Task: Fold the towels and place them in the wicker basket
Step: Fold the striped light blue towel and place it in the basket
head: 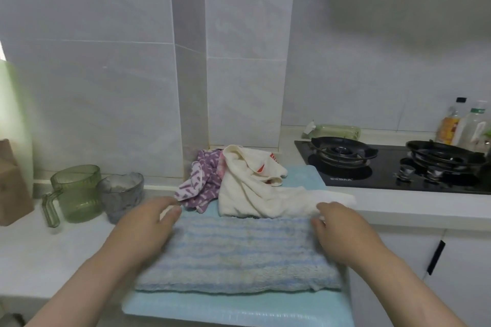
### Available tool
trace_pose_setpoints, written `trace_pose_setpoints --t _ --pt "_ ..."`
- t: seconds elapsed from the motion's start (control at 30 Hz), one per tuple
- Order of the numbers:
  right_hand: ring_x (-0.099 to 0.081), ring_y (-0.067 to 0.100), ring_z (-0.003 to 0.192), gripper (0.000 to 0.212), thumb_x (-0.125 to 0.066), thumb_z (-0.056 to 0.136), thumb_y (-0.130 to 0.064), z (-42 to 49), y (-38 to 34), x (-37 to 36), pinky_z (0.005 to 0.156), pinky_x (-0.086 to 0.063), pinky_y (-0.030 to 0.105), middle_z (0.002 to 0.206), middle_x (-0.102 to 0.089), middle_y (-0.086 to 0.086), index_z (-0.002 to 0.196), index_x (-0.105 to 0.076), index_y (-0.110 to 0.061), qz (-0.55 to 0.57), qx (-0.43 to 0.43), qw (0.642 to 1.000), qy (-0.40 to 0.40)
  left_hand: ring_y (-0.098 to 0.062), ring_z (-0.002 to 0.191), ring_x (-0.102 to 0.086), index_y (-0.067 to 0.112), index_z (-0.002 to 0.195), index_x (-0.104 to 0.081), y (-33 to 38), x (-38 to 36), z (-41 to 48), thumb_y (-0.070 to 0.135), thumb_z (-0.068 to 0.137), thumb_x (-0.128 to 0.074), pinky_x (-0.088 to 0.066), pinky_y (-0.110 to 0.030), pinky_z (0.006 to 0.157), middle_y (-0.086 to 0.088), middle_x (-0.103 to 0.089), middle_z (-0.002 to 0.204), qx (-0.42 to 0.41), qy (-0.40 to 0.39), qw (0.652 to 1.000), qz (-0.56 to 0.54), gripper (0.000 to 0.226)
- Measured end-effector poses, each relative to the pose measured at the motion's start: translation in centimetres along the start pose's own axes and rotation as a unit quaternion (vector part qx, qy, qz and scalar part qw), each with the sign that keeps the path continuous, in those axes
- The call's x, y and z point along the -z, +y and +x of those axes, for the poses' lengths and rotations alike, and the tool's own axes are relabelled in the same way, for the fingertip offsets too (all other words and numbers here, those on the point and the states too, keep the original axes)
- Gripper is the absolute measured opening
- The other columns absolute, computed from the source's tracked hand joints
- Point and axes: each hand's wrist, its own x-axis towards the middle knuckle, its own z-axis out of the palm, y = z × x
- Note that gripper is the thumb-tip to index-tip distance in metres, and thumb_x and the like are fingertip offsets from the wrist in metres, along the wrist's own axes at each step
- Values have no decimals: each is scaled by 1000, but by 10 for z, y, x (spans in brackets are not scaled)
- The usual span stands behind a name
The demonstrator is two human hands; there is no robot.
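Newbie: Blur all over the left grip [148, 223], so its fingertips are mush. Also the cream towel [247, 188] covers part of the purple towel [202, 183], and the frame's bottom edge cuts off the pale blue mat [239, 310]. Anyone read more?

Regular: Brown paper bag [10, 186] is clipped at the left edge, and the bottles [451, 125] far right are too fuzzy to read the labels. What's clear: the striped blue towel [236, 252] is fluffy terry, folded into a thick long rectangle, lying on that smooth mat on the white tabletop [39, 244]. The cream and purple ones are crumpled in a heap just behind it. Ribbed green plastic jug [77, 194] and a greyish clear cup [121, 194] sit left, glossy black gas hob [398, 164] right.

Newbie: And the grips?

Regular: Both palm-down. Left grip lies on the striped towel's far left corner, fingers fairly straight, holding nothing. Right grip [342, 231] is at the far right corner with fingers bent over the edge. I can't tell whether it's pinching the cloth or just pressing.
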Motion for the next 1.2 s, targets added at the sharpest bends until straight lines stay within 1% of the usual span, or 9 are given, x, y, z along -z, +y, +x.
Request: trace_pose_setpoints --t 0.13,0.27,0.37,0.47,0.57,0.73,0.9,1.07,1.2 --pt "-47 20 126 40 -25 102 -41 -33 -39 11 107 -31 35 138 -50 -5 130 -50 -26 -3 150 989 10 -6 132 -43 37 134 -52 23 -14 -37 57 95 -37 -33 -25 107 15 -48 145 -84 -116 989 41 46" --pt "-16 17 148 58 -9 100 -53 -46 -39 -14 122 -8 40 163 -17 0 147 -31 -28 2 117 987 -111 -6 149 -6 39 152 -22 20 -30 -45 72 89 -12 -4 -27 120 14 -11 162 -100 -188 967 141 71" --pt "-2 13 151 96 16 72 -68 -54 -23 -23 122 -1 35 165 -3 -6 155 -15 -32 47 94 982 -157 -4 149 5 42 154 -8 17 -31 -45 83 60 13 4 -28 119 17 4 161 -110 -218 956 163 104" --pt "-13 10 149 67 -17 95 -63 -56 -13 -24 118 -9 23 162 -18 -8 152 -27 -31 143 81 979 -123 -5 149 6 43 153 -4 16 -31 -44 85 56 14 4 -30 120 16 6 161 -108 -231 950 180 108" --pt "-48 13 120 42 -57 93 -43 -71 0 -30 94 -35 22 127 -53 -6 130 -51 -25 260 -54 963 49 -4 149 6 43 153 -4 14 -30 -44 87 56 15 4 -30 120 18 7 160 -106 -236 948 184 109" --pt "-50 13 60 24 -67 91 -20 -98 17 -33 64 -43 33 62 -57 -4 69 -60 -11 535 -192 822 9 -15 150 -5 31 154 -18 38 -32 -44 66 86 -9 -3 -35 120 4 -9 164 -105 -220 942 232 77" --pt "-60 16 71 11 -66 91 -17 -104 18 -24 72 -49 33 89 -74 5 96 -75 -14 635 -188 742 -105 -14 151 0 35 154 -17 101 -58 -47 62 96 -30 2 -37 121 5 -5 164 -180 -244 943 142 65" --pt "-40 16 61 13 -69 88 -16 -102 20 -26 59 -38 27 84 -51 13 76 -65 -14 666 -223 699 -138 -12 150 8 45 153 -6 109 -79 -54 87 78 -21 6 -39 121 7 5 164 -194 -283 926 160 87" --pt "-69 20 87 18 -62 94 -19 -103 17 -23 81 -57 36 104 -74 -1 108 -72 -23 677 -149 702 -163 -12 150 9 46 152 -3 109 -80 -55 94 62 -9 6 -39 121 8 6 163 -203 -279 922 174 102"
